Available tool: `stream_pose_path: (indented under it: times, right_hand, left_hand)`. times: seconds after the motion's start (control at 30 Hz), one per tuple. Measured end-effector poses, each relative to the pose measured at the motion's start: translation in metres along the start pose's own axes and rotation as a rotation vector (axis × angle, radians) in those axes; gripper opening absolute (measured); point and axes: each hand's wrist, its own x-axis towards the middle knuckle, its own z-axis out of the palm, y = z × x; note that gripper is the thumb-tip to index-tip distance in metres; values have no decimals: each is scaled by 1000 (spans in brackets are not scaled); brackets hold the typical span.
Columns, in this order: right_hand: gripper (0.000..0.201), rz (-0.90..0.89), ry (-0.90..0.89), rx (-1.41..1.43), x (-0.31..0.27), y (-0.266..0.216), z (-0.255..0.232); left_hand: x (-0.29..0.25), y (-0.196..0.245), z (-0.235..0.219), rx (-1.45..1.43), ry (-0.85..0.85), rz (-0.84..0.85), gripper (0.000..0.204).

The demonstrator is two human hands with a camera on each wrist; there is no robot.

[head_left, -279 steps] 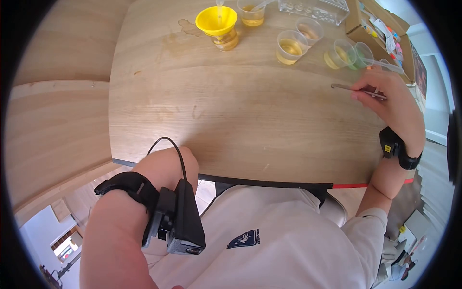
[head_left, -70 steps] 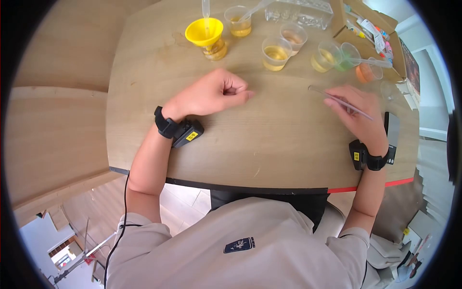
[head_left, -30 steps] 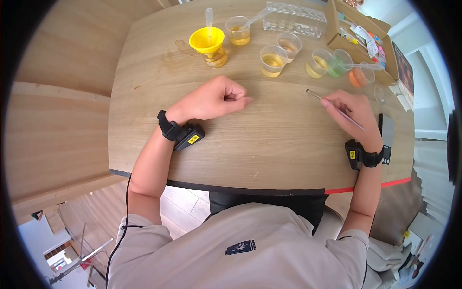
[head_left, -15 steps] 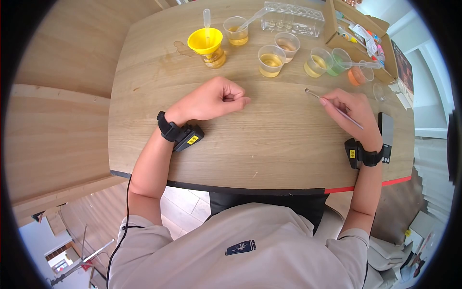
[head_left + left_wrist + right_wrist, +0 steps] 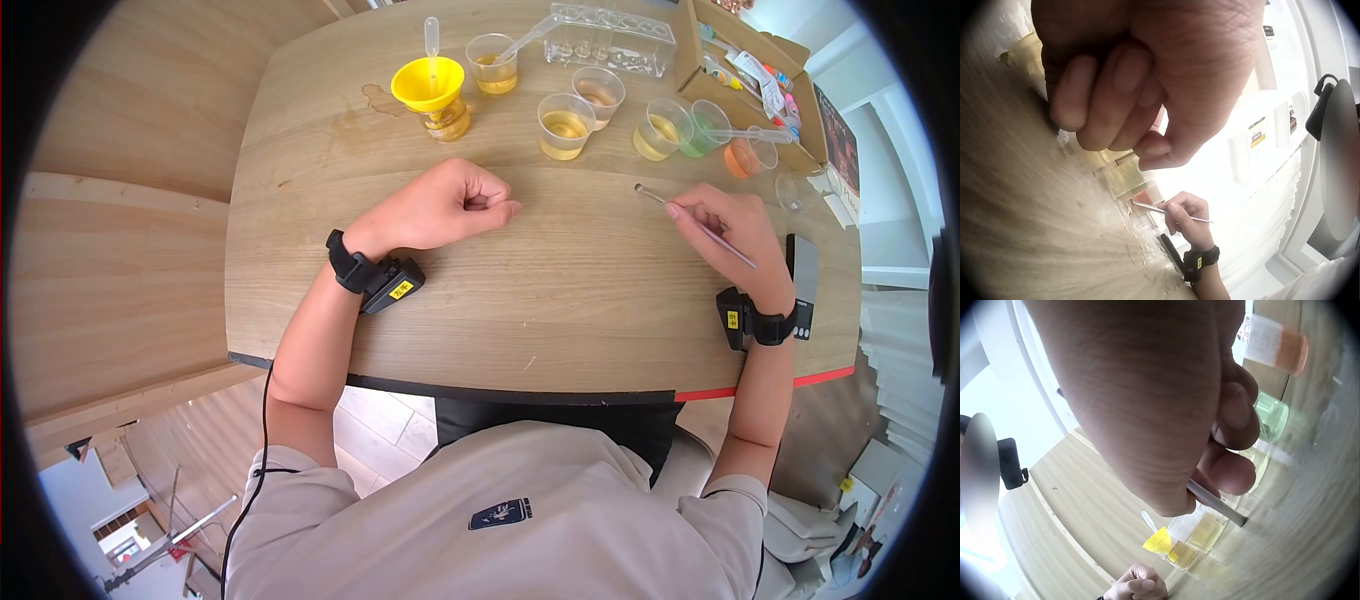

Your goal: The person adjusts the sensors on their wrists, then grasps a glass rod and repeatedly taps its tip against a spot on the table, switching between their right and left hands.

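My right hand [image 5: 735, 240] pinches a thin metal rod [image 5: 722, 243] with a small bent tip, pointing left and away over the wooden table [image 5: 560, 300]. In the left wrist view the rod [image 5: 1163, 212] slants between thumb and fingers. My left hand [image 5: 455, 207] rests on the table as a fist, fingers curled in, holding nothing. The yellow funnel [image 5: 418, 90] sits in a small jar of amber liquid [image 5: 450, 124] beyond it, a plastic dropper [image 5: 432, 38] standing inside. Nearest the right hand are an orange-filled cup [image 5: 741, 158] and a green-filled cup [image 5: 703, 140].
Other clear cups hold yellowish liquid [image 5: 563, 132]; droppers lie across some. A clear tube rack [image 5: 610, 45] and a cardboard box [image 5: 750, 80] of small tubes stand at the back. A digital scale [image 5: 803, 275] lies beside the right wrist. A wooden panel [image 5: 125, 290] borders the left.
Since the oldest frame, my left hand has come from the table's front edge onto its middle. My right hand has moved nearer with the metal rod. Over the last second both stay still.
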Motion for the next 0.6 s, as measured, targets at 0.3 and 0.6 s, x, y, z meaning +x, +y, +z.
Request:
stream_pose_path:
  times: [0.3,0.6]
  right_hand:
    - [9,4,2,1,0,0,-1]
    - [9,16,3,4,-1,2,0]
  left_hand:
    - [0,3,-1,27,-8,-3,48]
    - [0,4,-1,38,-7,-12,47]
